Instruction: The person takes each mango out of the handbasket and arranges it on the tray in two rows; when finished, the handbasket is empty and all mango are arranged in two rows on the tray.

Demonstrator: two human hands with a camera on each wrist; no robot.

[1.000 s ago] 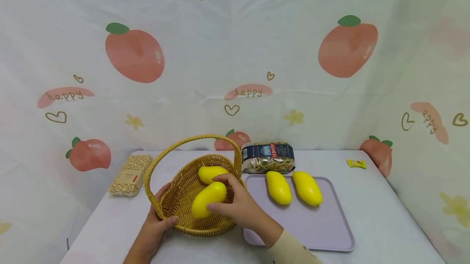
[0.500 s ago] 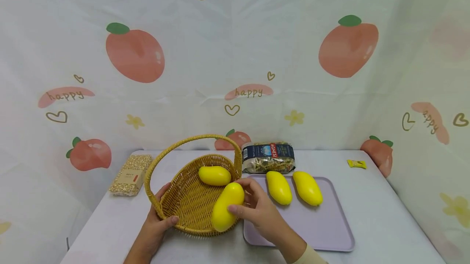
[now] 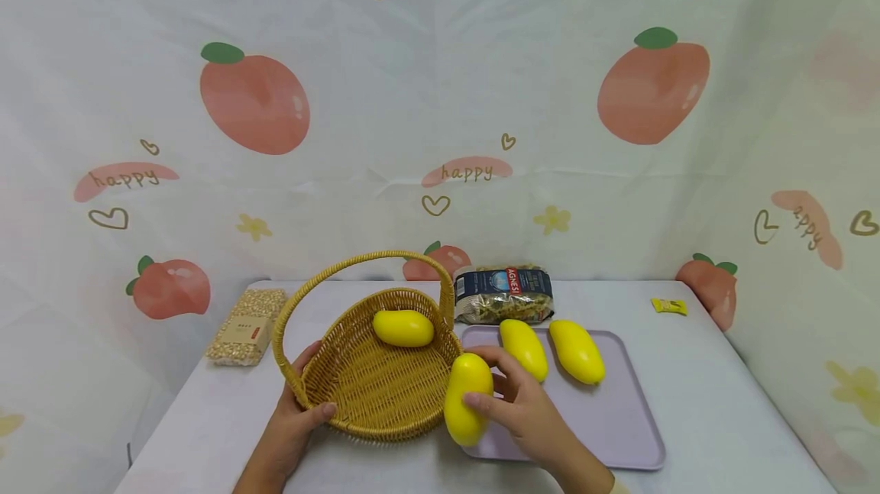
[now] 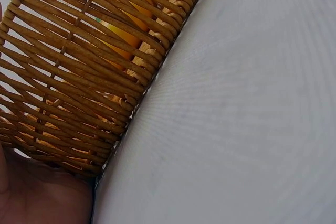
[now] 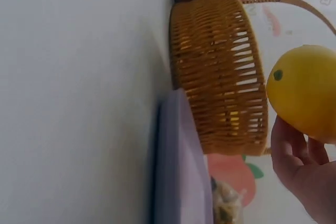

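In the head view a wicker basket (image 3: 378,395) with a tall arched handle stands left of the middle, and one yellow mango (image 3: 403,328) lies inside it. My left hand (image 3: 294,424) grips the basket's left side, thumb over the rim. My right hand (image 3: 525,406) pinches a second mango (image 3: 467,400) between thumb and fingers, holding it upright just outside the basket's right rim, over the near-left edge of a lilac tray (image 3: 584,440). Two more mangoes, a left one (image 3: 524,350) and a right one (image 3: 577,353), rest on the tray. The right wrist view shows the held mango (image 5: 307,93) raised above the tray's level.
A bag of pasta (image 3: 503,295) lies behind the tray. At the left is a packet of grain (image 3: 246,328). A small yellow wrapped packet (image 3: 669,306) sits at the far right. A printed curtain (image 3: 440,97) hangs behind the white table (image 3: 715,402).
My right hand has carried the mango rightward out of the basket and past its rim, turning it more upright. The left hand and basket have stayed in place.
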